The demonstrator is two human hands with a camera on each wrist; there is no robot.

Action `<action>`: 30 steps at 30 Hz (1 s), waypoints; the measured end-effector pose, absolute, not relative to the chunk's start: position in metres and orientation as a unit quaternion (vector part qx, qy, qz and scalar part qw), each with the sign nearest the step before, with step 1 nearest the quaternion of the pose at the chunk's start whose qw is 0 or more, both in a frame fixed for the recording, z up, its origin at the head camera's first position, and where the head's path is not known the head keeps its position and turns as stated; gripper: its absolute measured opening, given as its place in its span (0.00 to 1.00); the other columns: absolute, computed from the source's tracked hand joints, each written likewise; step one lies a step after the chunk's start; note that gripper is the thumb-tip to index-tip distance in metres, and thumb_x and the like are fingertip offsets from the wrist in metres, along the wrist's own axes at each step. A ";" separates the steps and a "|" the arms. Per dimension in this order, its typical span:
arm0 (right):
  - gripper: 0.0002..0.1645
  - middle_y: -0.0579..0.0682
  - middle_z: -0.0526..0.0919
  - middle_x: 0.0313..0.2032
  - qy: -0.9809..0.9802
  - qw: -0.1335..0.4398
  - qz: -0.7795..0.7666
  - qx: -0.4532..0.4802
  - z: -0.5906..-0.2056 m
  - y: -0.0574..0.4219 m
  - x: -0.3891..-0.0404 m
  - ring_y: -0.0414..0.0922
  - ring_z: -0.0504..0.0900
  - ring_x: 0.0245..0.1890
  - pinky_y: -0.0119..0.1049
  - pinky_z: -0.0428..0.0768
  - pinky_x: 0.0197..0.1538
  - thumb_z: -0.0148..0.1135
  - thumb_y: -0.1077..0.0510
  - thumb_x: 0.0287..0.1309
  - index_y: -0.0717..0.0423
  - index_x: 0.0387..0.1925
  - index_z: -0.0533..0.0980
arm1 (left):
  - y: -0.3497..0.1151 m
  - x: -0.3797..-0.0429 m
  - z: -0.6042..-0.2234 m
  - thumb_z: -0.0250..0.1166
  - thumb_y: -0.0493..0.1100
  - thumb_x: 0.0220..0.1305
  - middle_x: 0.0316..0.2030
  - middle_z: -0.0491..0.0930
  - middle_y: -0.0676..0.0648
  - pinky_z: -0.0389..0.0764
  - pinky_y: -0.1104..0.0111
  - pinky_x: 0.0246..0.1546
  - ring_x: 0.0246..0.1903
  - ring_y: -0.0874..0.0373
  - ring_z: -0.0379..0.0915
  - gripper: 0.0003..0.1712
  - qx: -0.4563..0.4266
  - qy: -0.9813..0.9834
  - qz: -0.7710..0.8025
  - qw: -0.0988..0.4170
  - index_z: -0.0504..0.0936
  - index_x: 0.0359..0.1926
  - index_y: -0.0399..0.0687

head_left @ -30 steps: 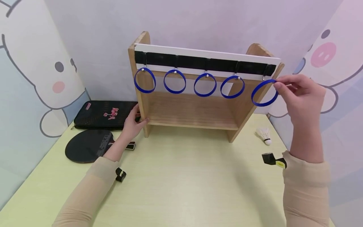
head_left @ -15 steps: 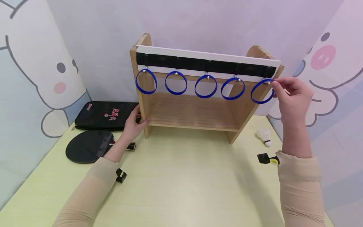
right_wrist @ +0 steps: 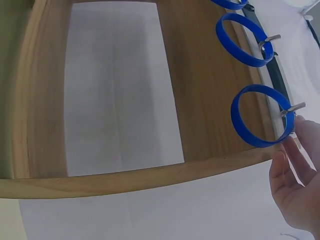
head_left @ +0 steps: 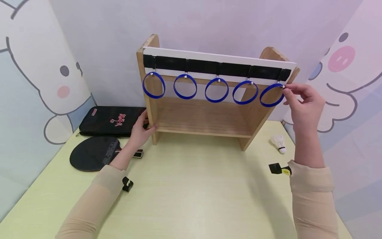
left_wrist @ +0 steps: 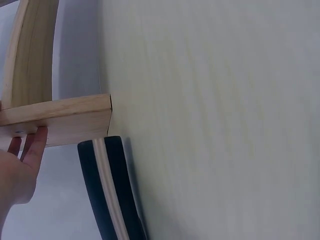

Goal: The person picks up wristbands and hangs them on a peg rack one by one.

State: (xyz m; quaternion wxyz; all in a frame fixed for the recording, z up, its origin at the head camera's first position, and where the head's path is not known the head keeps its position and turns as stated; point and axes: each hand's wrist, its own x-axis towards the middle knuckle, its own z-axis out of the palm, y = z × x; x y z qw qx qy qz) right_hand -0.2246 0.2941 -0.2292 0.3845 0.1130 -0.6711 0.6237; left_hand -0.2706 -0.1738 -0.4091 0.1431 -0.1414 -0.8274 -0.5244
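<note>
A wooden shelf (head_left: 203,124) stands on the table, with a white board bearing a black strip (head_left: 191,65) along its upper front. Several blue rings hang in a row from small metal hooks on that strip. My right hand (head_left: 307,106) pinches the right edge of the rightmost blue ring (head_left: 268,105). In the right wrist view, this blue ring (right_wrist: 237,120) is round a metal hook (right_wrist: 295,108), with fingertips at its lower edge. At the shelf's left side panel, my left hand (head_left: 140,131) holds on, thumb at the front edge and fingers along the outer face.
Left of the shelf lie a black zipped case (head_left: 104,121) and a black table tennis bat (head_left: 94,153), its handle partly behind the left forearm. A white shuttlecock (head_left: 278,144) lies on the table at right. Walls stand behind and at both sides.
My right hand has moved left and slightly down with the rightmost ring, which now sits at its hook. The left hand stays on the shelf's side panel.
</note>
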 end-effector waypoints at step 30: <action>0.17 0.57 0.82 0.45 -0.753 0.440 0.416 0.256 -0.252 0.230 -0.173 0.41 0.76 0.49 0.28 0.74 0.48 0.69 0.64 0.50 0.73 0.40 0.78 | -0.176 -0.209 -0.341 0.67 0.41 0.57 0.62 0.67 0.44 0.77 0.53 0.52 0.60 0.49 0.66 0.43 -0.128 -0.864 -0.437 0.216 0.58 0.71 0.56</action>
